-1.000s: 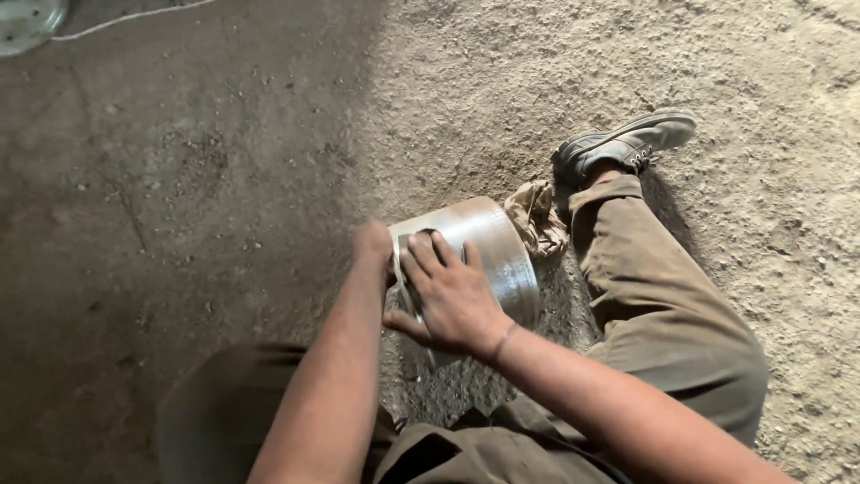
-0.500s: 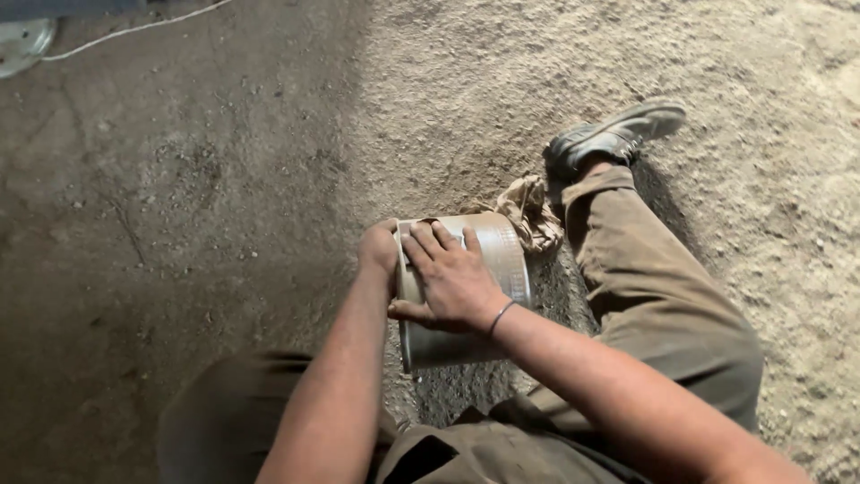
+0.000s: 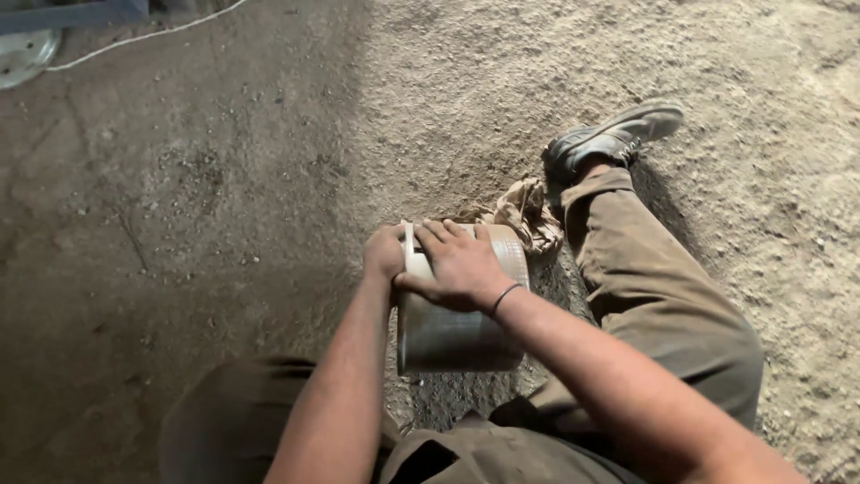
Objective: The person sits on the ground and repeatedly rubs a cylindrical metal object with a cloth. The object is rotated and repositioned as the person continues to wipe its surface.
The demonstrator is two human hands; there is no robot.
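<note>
A dull grey metal pot [image 3: 457, 336] lies on its side on the sandy ground between my legs, its rim toward the left. My right hand [image 3: 459, 266] lies flat across the pot's wall, fingers spread over the rim. My left hand [image 3: 385, 254] is closed against the rim on the left side; what its fingers hold is hidden. A crumpled tan rag [image 3: 527, 213] sits on the ground just beyond the pot, touching its far end.
My right leg in brown trousers [image 3: 658, 305] stretches to the right, ending in a dark shoe [image 3: 614, 136]. My left knee [image 3: 233, 421] is at the bottom left. A round metal disc [image 3: 25, 56] and a white cord [image 3: 143, 36] lie at the top left.
The pot has turned so its rim faces more to the left and its side faces up. Both hands stayed on it, my right hand sliding across the wall.
</note>
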